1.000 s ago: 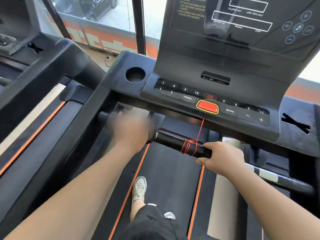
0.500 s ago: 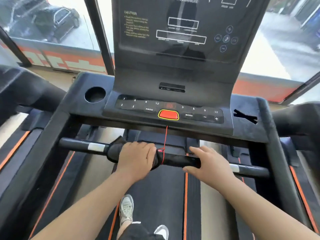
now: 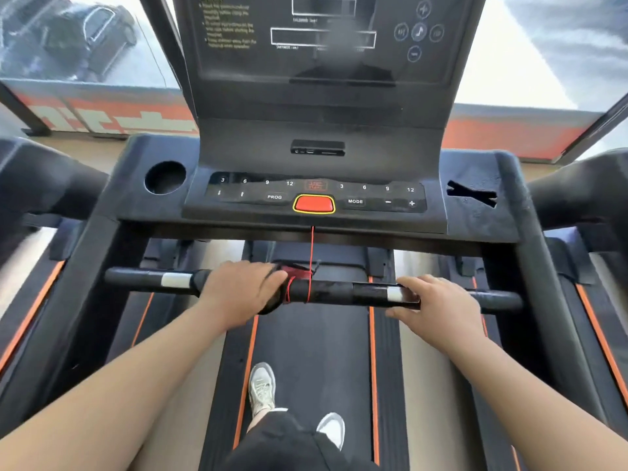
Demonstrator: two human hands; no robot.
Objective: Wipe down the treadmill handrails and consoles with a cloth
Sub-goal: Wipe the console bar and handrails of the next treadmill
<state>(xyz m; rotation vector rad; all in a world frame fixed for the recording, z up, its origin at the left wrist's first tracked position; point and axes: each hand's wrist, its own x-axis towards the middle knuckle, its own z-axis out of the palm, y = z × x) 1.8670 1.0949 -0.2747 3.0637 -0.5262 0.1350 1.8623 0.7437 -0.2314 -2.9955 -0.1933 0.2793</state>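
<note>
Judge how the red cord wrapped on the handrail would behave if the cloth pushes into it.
The red cord looks thin and limp, so it would likely flex aside. Its loops around the handrail may bunch or slide under the left hand. Its run up toward the red button could snag.

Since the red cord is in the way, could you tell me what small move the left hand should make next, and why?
Probably lift the dark cloth under the left hand over the red cord wrapped on the handrail, since the hand butts against it and the bar beyond looks unwiped.

Both arms reach forward; the left hand [image 3: 243, 294] is curled closed in a grip, the right hand [image 3: 438, 309] lies flat with fingers [image 3: 413, 283] extended.
</note>
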